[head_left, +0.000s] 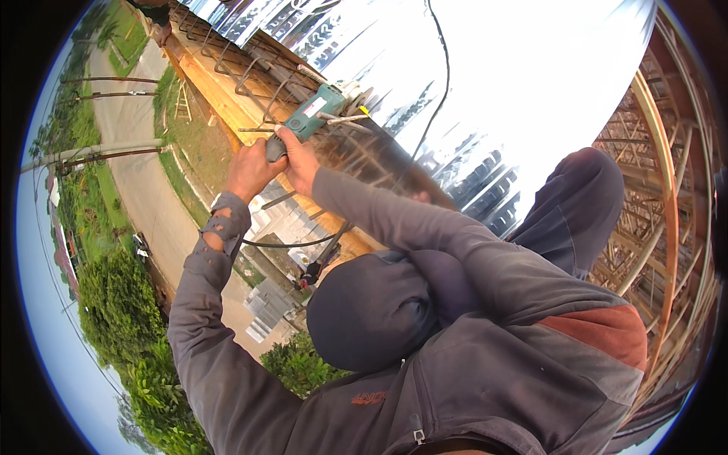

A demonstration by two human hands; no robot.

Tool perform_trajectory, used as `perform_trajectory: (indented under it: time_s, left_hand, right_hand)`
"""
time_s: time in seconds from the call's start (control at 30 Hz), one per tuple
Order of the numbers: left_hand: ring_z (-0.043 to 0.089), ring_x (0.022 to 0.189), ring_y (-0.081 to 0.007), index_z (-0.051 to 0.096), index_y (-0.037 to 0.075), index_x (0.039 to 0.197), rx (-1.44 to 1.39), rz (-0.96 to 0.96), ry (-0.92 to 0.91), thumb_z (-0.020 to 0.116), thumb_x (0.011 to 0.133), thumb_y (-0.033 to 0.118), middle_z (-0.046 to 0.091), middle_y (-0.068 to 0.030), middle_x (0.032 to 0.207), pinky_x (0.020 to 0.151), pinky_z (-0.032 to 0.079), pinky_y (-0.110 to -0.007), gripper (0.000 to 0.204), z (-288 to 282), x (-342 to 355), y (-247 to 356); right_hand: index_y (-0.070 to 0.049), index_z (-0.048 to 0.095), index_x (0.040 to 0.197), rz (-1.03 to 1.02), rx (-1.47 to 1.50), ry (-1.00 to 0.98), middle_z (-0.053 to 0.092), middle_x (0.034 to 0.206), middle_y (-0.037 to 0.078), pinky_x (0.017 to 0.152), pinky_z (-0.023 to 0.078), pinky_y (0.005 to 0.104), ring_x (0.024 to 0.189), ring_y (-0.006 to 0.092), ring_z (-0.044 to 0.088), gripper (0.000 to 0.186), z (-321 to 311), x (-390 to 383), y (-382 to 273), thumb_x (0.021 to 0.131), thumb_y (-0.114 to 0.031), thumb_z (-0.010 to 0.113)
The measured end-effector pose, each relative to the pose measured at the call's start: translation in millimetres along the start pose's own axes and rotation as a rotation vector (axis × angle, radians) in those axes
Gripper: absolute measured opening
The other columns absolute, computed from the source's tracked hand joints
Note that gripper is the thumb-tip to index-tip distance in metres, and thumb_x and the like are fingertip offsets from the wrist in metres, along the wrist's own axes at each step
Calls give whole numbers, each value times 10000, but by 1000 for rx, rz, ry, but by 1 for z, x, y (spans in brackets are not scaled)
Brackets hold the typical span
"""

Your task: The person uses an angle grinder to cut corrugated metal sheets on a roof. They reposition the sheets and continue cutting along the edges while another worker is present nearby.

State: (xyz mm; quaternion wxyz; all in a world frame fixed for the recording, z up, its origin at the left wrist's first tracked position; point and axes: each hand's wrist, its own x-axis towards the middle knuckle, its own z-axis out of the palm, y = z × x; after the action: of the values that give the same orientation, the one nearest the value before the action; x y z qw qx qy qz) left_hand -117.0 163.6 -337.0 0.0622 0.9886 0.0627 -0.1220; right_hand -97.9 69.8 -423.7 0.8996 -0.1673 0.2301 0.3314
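An angle grinder [312,112] with a green body points away from me, up and to the right in the head view. My left hand [255,168] is closed around its dark rear end. Close beside it, my right hand [300,161] grips the grinder where the green body meets the rear end. Its disc [365,98] is partly hidden by the tool's head and sits among steel bars. A rod-like piece [345,118] sticks out near the head. Whether the disc touches a bar, I cannot tell.
Bent steel bars [244,82] line a timber form [205,83] at a high edge above a road [129,174]. Shiny metal sheeting [516,68] lies right, crossed by a black cable [446,72]. Another cable [292,244] loops below my hands. A co-worker's hand [162,33] is far left.
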Motion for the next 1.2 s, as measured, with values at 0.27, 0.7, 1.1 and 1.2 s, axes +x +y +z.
perform_trajectory:
  time_s: [0.27, 0.7, 1.1, 1.2]
  left_hand:
    - [648, 736, -462, 616, -13, 878, 8, -2, 9, 755, 787, 404, 650, -273, 751, 655, 514, -515, 450, 4, 1, -3]
    - [649, 739, -462, 617, -8, 869, 30, 17, 32, 765, 782, 442, 646, -278, 756, 658, 518, -521, 481, 5, 0, -2]
    - [661, 733, -447, 618, 4, 853, 52, 27, 50, 766, 774, 449, 660, -265, 742, 651, 533, -518, 476, 5, -2, -2]
    - [669, 743, -442, 621, 4, 853, 54, 17, 44, 760, 776, 460, 670, -262, 749, 662, 541, -519, 483, 3, 0, 3]
  right_hand:
    - [-37, 510, 1218, 19, 7, -1, 582, 1134, 85, 894, 501, 371, 1018, 197, 601, 476, -5, 5, 4, 878, -283, 734]
    - [-97, 544, 1097, 13, 32, 31, 587, 996, 18, 798, 526, 337, 880, 140, 600, 297, -1, 2, 2, 911, -256, 714]
    - [-81, 544, 1104, -3, 19, 12, 599, 995, 31, 806, 524, 336, 887, 149, 607, 289, -2, 2, 4, 929, -260, 688]
    - [-82, 545, 1105, -23, 8, 3, 598, 1003, 32, 821, 520, 337, 900, 151, 605, 284, -6, 7, 5, 934, -263, 681]
